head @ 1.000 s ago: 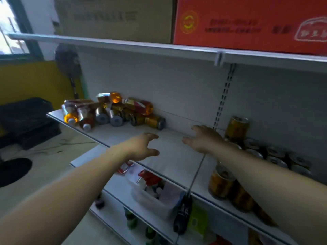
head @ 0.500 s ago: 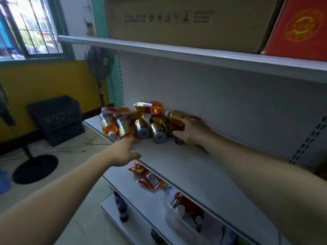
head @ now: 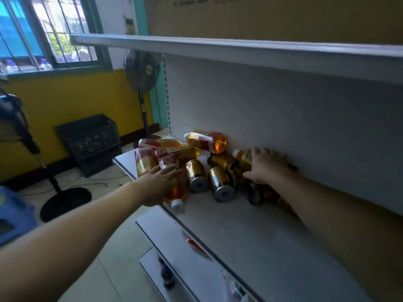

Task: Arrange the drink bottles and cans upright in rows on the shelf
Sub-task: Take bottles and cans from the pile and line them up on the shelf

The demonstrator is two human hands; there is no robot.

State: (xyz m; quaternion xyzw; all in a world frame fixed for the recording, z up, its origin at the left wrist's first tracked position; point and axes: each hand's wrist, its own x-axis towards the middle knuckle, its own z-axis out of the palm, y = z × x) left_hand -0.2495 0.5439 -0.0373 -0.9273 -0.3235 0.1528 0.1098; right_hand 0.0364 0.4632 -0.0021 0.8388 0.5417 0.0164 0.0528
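Probably heavy and slick, the amber plastic bottle (head: 177, 191) under the flat left hand (head: 158, 185) needs a mid-body grasp; right hand (head: 269, 168) clasps a second amber bottle (head: 243, 157)

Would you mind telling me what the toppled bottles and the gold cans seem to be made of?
Bottles: likely clear plastic with a glossy finish; amber liquid glows through the walls. Cans: probably metal; shiny gold sides and duller silver, recessed ends.

A black crate (head: 89, 142) sits on the floor (head: 109, 247) against the yellow wall (head: 65, 99), under the barred window (head: 54, 31). A standing fan (head: 141, 70) rises at the wall's right end. A cardboard box (head: 283, 16) fills the top shelf (head: 218, 49). Cables (head: 87, 182) trail beside a round black base (head: 65, 202).
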